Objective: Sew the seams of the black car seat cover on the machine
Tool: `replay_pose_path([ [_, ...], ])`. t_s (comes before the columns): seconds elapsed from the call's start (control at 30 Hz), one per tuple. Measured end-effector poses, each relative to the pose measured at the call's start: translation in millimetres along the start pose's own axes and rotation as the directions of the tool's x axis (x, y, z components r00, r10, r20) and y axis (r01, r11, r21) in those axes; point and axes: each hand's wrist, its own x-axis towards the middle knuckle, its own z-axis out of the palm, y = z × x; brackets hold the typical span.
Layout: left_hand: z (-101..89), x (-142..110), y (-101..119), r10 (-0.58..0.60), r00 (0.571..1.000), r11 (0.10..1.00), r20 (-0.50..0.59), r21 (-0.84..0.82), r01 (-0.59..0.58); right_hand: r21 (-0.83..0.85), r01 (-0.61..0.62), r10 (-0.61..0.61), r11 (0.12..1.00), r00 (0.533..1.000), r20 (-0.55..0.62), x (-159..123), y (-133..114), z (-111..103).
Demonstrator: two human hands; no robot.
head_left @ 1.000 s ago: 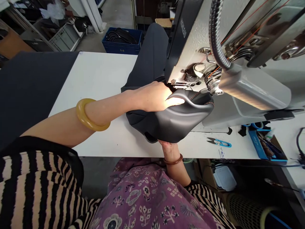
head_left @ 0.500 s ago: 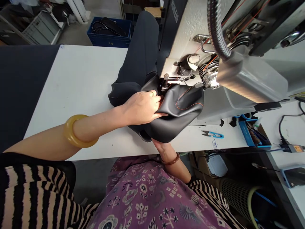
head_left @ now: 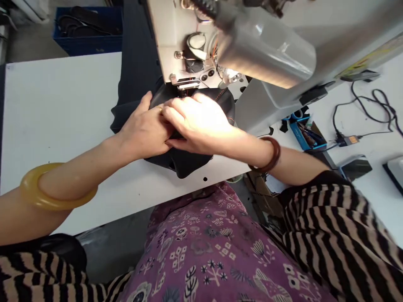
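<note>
A black leather piece (head_left: 185,161) with orange stitching lies on the white table (head_left: 63,109) under the sewing machine (head_left: 252,46). My left hand (head_left: 143,128) grips its left side, fingers curled on the leather just in front of the presser foot (head_left: 185,82). Over the top of the piece lies my right hand (head_left: 198,121), pressing it down, fingertips meeting those of the left hand. More dark fabric (head_left: 135,63) trails away behind the machine.
A blue tray (head_left: 307,134) of small tools sits right of the machine, with cables (head_left: 371,105) and a small adapter beyond it. A blue crate (head_left: 88,35) stands on the floor behind the table.
My right hand came out from under the leather piece and now lies on top of it. The left hand stayed by the presser foot. The view swung right and closer.
</note>
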Motion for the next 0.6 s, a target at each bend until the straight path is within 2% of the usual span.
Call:
replay_pose_path([
  [0.07,0.1,-2.2,-1.4,0.02,0.999,0.997,0.044,0.077,-0.024,-0.103,-0.004,0.029,0.995,0.969,0.244,3.2,15.2,-3.4],
  [0.13,-0.6,-3.7,0.2,0.057,0.995,0.982,0.08,0.173,-0.071,-0.15,0.022,0.033,0.988,0.933,0.358,-3.9,16.7,-0.8],
  [0.2,-0.7,-4.2,4.7,0.071,0.994,0.965,0.088,0.246,-0.091,-0.188,0.03,0.045,0.982,0.923,0.382,-15.0,12.2,3.6],
  [0.3,0.7,-3.7,13.7,0.027,0.996,0.949,0.09,0.311,-0.053,-0.23,0.038,0.063,0.972,0.907,0.417,-25.5,7.8,7.1],
  [0.4,2.6,-3.4,21.2,-0.015,0.996,0.934,0.089,0.356,-0.018,-0.228,0.036,0.08,0.973,0.873,0.48,-24.5,8.9,5.3],
  [0.5,5.0,-3.3,26.6,-0.032,0.996,0.925,0.078,0.38,0.0,-0.221,0.026,0.092,0.975,0.86,0.502,-19.4,12.9,2.1],
  [0.6,8.5,-1.9,32.1,-0.071,0.997,0.937,0.013,0.344,0.062,-0.212,0.02,0.095,0.977,0.849,0.519,-15.3,20.0,-0.6],
])
